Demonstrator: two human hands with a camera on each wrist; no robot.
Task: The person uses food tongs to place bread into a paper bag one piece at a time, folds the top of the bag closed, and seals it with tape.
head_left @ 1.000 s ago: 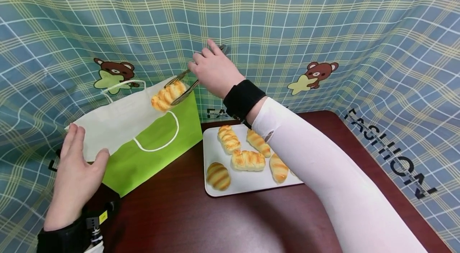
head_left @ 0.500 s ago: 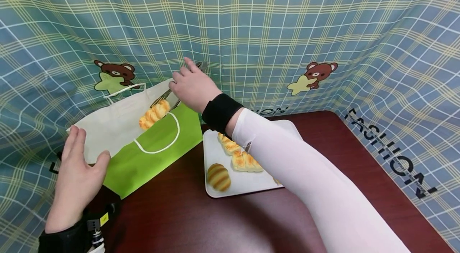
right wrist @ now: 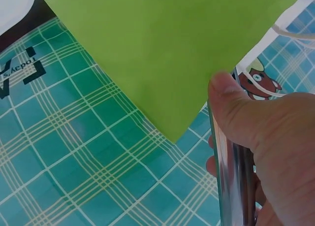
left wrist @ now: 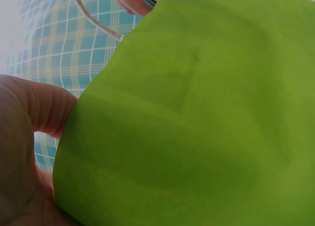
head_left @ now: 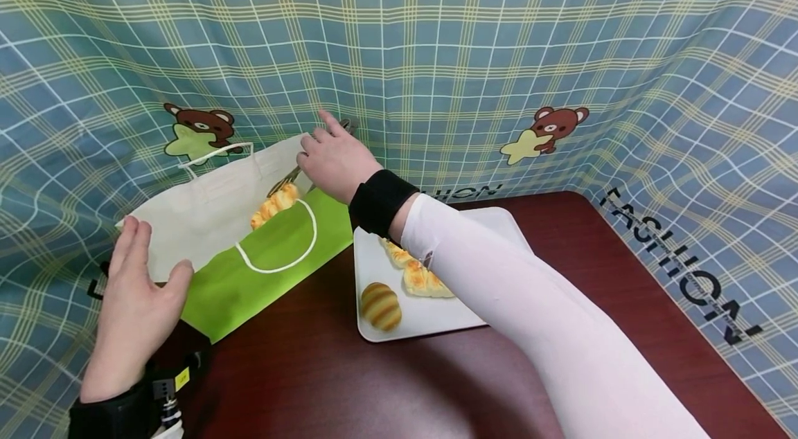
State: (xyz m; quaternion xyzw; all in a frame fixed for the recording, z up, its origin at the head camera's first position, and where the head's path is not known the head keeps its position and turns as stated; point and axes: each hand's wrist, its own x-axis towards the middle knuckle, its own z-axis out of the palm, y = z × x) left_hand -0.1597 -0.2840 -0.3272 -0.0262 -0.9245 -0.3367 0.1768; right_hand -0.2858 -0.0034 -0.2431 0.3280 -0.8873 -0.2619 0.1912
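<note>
My right hand (head_left: 339,162) grips metal tongs (right wrist: 234,181) at the far right end of a green paper bag (head_left: 268,273). Inside the bag's white-lined mouth, the tongs' tips hold a golden ridged bread roll (head_left: 276,203), its lower part hidden by the front panel. At the opposite end, my left hand (head_left: 137,307) has its fingers straight and thumb spread against the bag's side edge. The left wrist view shows the thumb (left wrist: 51,105) right at that edge. A white rope handle (head_left: 283,266) hangs over the front.
A white tray (head_left: 424,318) right of the bag bears a striped oval bun (head_left: 381,306) and golden rolls (head_left: 424,280), partly covered by my right sleeve (head_left: 530,307). Plaid cloth (head_left: 436,65) walls stand around the dark red table (head_left: 299,377).
My right hand has moved left and down, lowering the bread roll in the tongs from above the bag into its mouth. My left hand has stayed at the bag's edge.
</note>
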